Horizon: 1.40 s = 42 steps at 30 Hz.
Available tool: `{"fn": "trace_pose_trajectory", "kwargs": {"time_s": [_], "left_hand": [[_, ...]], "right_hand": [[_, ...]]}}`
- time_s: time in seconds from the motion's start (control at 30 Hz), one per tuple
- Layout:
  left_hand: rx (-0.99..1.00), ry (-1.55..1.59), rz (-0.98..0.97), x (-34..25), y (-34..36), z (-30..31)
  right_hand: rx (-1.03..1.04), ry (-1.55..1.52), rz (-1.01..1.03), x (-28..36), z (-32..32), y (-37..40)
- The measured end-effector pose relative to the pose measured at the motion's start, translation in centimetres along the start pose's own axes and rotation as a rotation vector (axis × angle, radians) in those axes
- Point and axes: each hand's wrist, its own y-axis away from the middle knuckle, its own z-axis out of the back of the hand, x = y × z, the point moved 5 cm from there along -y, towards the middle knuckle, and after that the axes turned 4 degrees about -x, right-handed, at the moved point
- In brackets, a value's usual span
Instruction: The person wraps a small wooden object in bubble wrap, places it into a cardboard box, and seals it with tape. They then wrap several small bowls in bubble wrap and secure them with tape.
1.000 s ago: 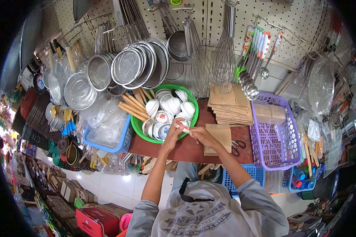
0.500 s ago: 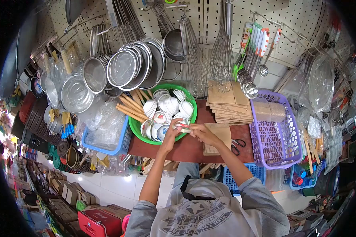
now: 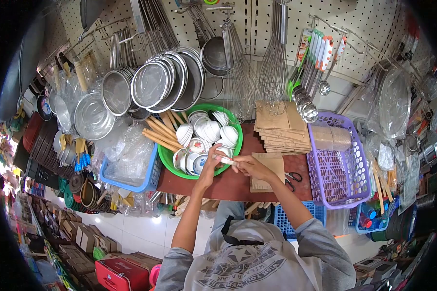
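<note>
Over the right front rim of a green basin (image 3: pixel 236 121), both hands hold a small white dish (image 3: pixel 225 160), seen nearly edge-on. My left hand (image 3: pixel 208 167) is closed round its left side, with the thumb side upward. At its right end, the bent fingers of my right hand (image 3: pixel 253 168) pinch it; they partly cover it. Inside the basin lie several white bowls (image 3: pixel 208 130), some nested in stacks, and a few with red or blue printed patterns (image 3: pixel 197 145). Several light wooden sticks or handles (image 3: pixel 161 138) lean out over the basin's left side.
Right of the basin are brown paper packets (image 3: pixel 279 128), a flat brown sheet (image 3: pixel 267 179), black-handled scissors (image 3: pixel 293 180) and a purple basket (image 3: pixel 337 169). A blue basket (image 3: pixel 131 177) of clear plastic stands left. Strainers (image 3: pixel 153 82) and whisks (image 3: pixel 274 68) hang above.
The dish has turned in my hands: its red-marked face showed before, and now its plain white side faces up. My right fingers have shifted along it. The basin and other goods stay put.
</note>
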Motion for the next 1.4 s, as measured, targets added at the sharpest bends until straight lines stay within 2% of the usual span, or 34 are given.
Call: {"fn": "trace_pose_trajectory", "kwargs": {"time_s": [0.13,0.23,0.33,0.43,0.53,0.63,0.73,0.83,0.93,1.03,1.13,1.23,1.4], "left_hand": [[0.065,0.163,-0.002,-0.3,0.2,-0.2],[0.005,-0.162,-0.103,-1.9,0.7,-0.9],[-0.026,-0.251,-0.101,-1.8,0.9,-1.0],[-0.022,-0.134,-0.028,-1.8,0.9,-0.9],[0.065,0.146,0.072,-0.3,0.5,0.0],[0.070,0.115,0.074,0.1,0.5,-0.1],[-0.018,-0.247,-0.158,-1.6,0.7,-0.9],[-0.072,-0.118,-0.052,-0.7,0.6,-0.6],[0.037,0.137,0.095,-0.3,0.4,-0.1],[0.085,0.170,0.127,0.6,-0.1,0.3],[0.015,0.008,0.012,-0.5,0.2,-0.2],[-0.053,-0.032,-0.007,-1.0,0.2,-0.3],[0.011,0.199,0.036,0.2,-0.1,0.4]], "right_hand": [[0.057,0.013,0.024,1.0,-0.5,0.4],[-0.001,0.080,0.019,-0.6,-0.2,-0.2],[-0.021,0.044,-0.041,-0.9,-0.2,-0.3],[0.021,0.049,0.004,0.0,-0.5,-0.1],[0.026,-0.005,-0.020,-0.2,-0.4,0.0],[0.035,0.131,0.101,-0.3,-0.2,-0.5],[-0.045,0.326,0.224,0.3,-0.4,-0.5],[0.004,0.202,0.131,-0.3,-0.6,-0.7],[0.032,0.024,0.090,0.6,-1.0,-0.4],[-0.011,0.033,0.108,0.8,-0.8,-0.5],[-0.042,0.245,0.206,0.5,-0.6,-1.2],[-0.035,0.196,0.173,0.7,-0.9,-1.2],[0.105,0.119,0.121,0.5,-1.1,-1.2]]}}
